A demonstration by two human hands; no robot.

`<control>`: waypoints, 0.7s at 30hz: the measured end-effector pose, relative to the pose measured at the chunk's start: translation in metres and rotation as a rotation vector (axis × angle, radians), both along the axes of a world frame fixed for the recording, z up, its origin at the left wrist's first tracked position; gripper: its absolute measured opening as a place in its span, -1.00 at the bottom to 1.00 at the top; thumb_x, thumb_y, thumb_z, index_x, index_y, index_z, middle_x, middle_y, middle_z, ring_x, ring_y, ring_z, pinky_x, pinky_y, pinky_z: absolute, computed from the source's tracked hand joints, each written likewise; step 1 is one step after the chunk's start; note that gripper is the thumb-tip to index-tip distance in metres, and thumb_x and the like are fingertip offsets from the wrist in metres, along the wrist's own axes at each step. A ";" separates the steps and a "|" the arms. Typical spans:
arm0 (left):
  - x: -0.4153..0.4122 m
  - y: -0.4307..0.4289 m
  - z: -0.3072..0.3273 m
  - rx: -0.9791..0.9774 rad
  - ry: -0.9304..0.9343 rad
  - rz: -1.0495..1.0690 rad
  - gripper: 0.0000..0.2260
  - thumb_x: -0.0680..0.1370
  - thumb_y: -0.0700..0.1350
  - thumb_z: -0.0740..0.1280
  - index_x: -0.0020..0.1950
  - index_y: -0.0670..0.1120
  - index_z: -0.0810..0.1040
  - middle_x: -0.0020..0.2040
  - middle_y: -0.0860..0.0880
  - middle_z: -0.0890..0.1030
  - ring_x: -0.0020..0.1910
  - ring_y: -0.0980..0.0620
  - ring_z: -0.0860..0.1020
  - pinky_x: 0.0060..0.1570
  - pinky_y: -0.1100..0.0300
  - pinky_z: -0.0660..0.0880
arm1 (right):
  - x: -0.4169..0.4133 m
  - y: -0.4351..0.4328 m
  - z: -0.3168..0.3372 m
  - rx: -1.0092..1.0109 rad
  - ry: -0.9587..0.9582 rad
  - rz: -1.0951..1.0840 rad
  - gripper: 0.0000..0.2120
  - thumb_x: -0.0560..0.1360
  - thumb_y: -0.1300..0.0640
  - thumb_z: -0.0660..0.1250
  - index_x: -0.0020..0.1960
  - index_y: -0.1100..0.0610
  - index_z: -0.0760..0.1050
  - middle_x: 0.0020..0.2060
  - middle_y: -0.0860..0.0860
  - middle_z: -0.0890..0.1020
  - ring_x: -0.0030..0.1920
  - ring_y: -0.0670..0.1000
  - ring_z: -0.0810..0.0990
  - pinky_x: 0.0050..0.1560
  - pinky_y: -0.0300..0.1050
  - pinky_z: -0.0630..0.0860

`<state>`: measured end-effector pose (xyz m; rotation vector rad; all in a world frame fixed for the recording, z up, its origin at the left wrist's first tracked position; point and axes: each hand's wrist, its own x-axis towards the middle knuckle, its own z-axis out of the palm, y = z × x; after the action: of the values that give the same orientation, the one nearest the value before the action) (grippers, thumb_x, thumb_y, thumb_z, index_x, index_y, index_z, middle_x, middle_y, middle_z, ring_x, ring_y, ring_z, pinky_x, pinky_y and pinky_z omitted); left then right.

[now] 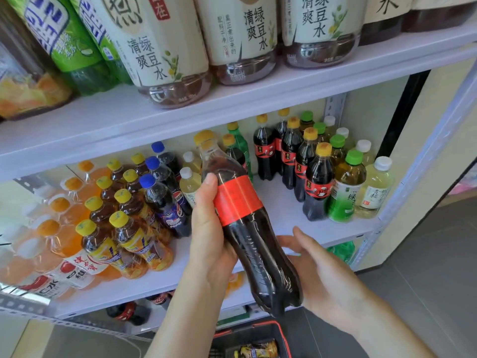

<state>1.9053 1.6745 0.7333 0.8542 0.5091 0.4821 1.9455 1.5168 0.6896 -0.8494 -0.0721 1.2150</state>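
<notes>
A dark cola bottle (247, 228) with a red label and a yellow cap is tilted in front of the middle shelf, cap pointing up and away. My left hand (209, 228) grips it around the middle, thumb on the label's left edge. My right hand (317, 264) lies against the bottle's lower right side with its fingers straight and relaxed, cupping the base from behind. The bottle's far side and my left fingers are hidden.
The white middle shelf (286, 210) holds cola bottles (317, 182) and green-capped tea bottles (347, 187) at right, and iced tea (129, 228), Pepsi (165, 200) and orange drinks at left. Large bottles stand on the upper shelf (232, 99). A red-rimmed basket (260, 329) sits below.
</notes>
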 end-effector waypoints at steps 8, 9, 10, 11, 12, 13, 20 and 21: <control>0.010 0.007 -0.008 -0.073 -0.071 -0.124 -0.39 0.39 0.29 0.36 0.08 -0.24 0.66 0.01 -0.25 0.66 -0.09 -0.10 0.66 -0.01 0.05 0.57 | -0.009 0.003 -0.007 0.238 0.000 0.169 -0.45 0.45 -0.05 0.46 0.33 0.21 0.48 0.06 0.30 0.61 0.07 0.27 0.61 -0.01 0.16 0.57; 0.011 0.009 -0.009 -0.055 -0.025 -0.128 -0.36 0.34 0.32 0.39 0.10 -0.22 0.65 -0.01 -0.22 0.66 -0.12 -0.08 0.66 -0.08 0.06 0.59 | -0.010 0.003 -0.006 0.221 -0.044 0.129 -0.49 0.45 0.00 0.46 0.33 0.16 0.48 0.04 0.28 0.60 0.04 0.25 0.62 -0.02 0.18 0.58; 0.011 0.011 -0.010 -0.022 0.037 -0.126 -0.32 0.27 0.35 0.44 0.11 -0.20 0.64 -0.06 -0.18 0.65 -0.18 -0.05 0.65 -0.17 0.08 0.61 | -0.011 0.003 -0.006 0.186 -0.101 0.074 -0.52 0.43 0.05 0.47 0.31 0.11 0.49 0.02 0.26 0.59 0.01 0.22 0.63 -0.02 0.19 0.59; 0.011 0.013 -0.010 0.012 0.093 -0.125 -0.30 0.22 0.36 0.47 0.10 -0.17 0.63 -0.10 -0.16 0.65 -0.22 -0.05 0.64 -0.23 0.09 0.61 | -0.012 0.003 -0.006 0.144 -0.160 0.019 -0.53 0.39 0.07 0.50 0.27 0.07 0.50 0.00 0.26 0.57 -0.03 0.19 0.63 -0.01 0.19 0.59; 0.011 0.015 -0.009 0.039 0.130 -0.134 -0.29 0.21 0.37 0.47 0.11 -0.15 0.63 -0.12 -0.15 0.66 -0.22 -0.05 0.65 -0.23 0.08 0.61 | -0.013 0.003 -0.004 0.106 -0.214 -0.027 -0.50 0.34 0.04 0.55 0.24 0.04 0.51 -0.01 0.27 0.55 -0.06 0.18 0.63 0.00 0.20 0.59; 0.011 0.017 -0.007 0.067 0.149 -0.144 -0.29 0.20 0.38 0.47 0.13 -0.13 0.63 -0.10 -0.15 0.67 -0.19 -0.06 0.66 -0.20 0.05 0.61 | -0.014 0.003 -0.003 0.071 -0.270 -0.061 -0.45 0.28 -0.02 0.59 0.21 -0.01 0.52 -0.01 0.28 0.54 -0.07 0.16 0.63 0.01 0.20 0.59; 0.009 0.018 -0.001 0.265 0.206 -0.094 -0.41 0.34 0.19 0.41 0.26 -0.13 0.56 0.14 -0.21 0.66 0.13 -0.20 0.62 0.22 -0.14 0.51 | -0.021 0.008 -0.002 -0.308 -0.843 -0.278 -0.45 0.30 -0.07 0.54 0.15 -0.31 0.33 -0.13 -0.16 0.51 -0.18 -0.08 0.62 -0.23 -0.24 0.56; 0.009 0.015 0.000 0.274 0.203 -0.096 -0.40 0.34 0.16 0.41 0.29 -0.14 0.53 0.15 -0.22 0.65 0.12 -0.19 0.62 0.18 -0.12 0.53 | -0.021 0.009 -0.006 -0.379 -0.934 -0.319 -0.42 0.30 -0.07 0.54 0.16 -0.33 0.29 -0.10 -0.17 0.45 -0.13 -0.11 0.57 -0.19 -0.25 0.54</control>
<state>1.9143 1.6892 0.7335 1.1931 0.5929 0.3830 1.9248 1.5256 0.6839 -1.6419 -0.4517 0.4553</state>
